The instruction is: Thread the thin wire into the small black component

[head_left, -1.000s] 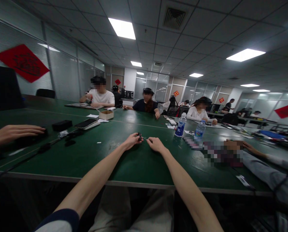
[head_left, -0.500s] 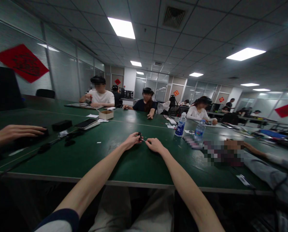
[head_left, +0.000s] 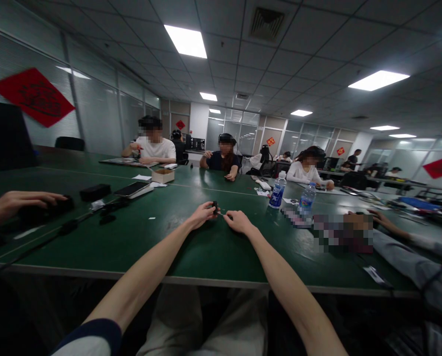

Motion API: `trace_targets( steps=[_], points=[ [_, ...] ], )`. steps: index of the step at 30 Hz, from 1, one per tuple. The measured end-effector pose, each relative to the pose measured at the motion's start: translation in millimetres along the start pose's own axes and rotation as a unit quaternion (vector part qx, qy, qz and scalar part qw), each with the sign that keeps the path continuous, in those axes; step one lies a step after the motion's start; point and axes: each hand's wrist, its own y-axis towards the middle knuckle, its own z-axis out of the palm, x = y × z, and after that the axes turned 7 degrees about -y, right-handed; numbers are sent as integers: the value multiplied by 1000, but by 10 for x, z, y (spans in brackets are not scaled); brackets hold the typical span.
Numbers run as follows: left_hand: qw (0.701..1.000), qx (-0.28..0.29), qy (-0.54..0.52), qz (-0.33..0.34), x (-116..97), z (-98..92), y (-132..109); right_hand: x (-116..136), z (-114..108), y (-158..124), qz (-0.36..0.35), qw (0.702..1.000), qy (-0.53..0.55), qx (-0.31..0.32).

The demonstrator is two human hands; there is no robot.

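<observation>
My left hand (head_left: 201, 215) is closed around a small black object (head_left: 215, 206), held just above the green table (head_left: 191, 252). Facing it, my right hand (head_left: 238, 221) is closed, thumb and fingers together, on a thin light-coloured rod (head_left: 221, 214). The rod spans the narrow gap between my hands, its tip at or near the black object; whether they touch is too small to tell. My right fingers hide the other end of the rod.
A water bottle (head_left: 277, 190) and a second bottle (head_left: 307, 200) stand to the right. Leftward lie a phone (head_left: 132, 189), a black box (head_left: 95, 192), cables and an open carton (head_left: 163, 175). A neighbour's hand (head_left: 24, 200) rests at the left; other people sit around the table.
My hands stay almost in place; the black object appears slightly turned. Across the table, a person has raised one hand from the tabletop.
</observation>
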Motion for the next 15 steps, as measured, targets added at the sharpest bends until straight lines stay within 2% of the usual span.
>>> trace_targets(
  steps=[8,15],
  points=[
    [1000,14,4,5,14,-14,12,-6,10,3,3,1000,2,0],
    [1000,3,6,0,33,-18,29,-3,12,0,5,1000,-8,-4]
  ],
)
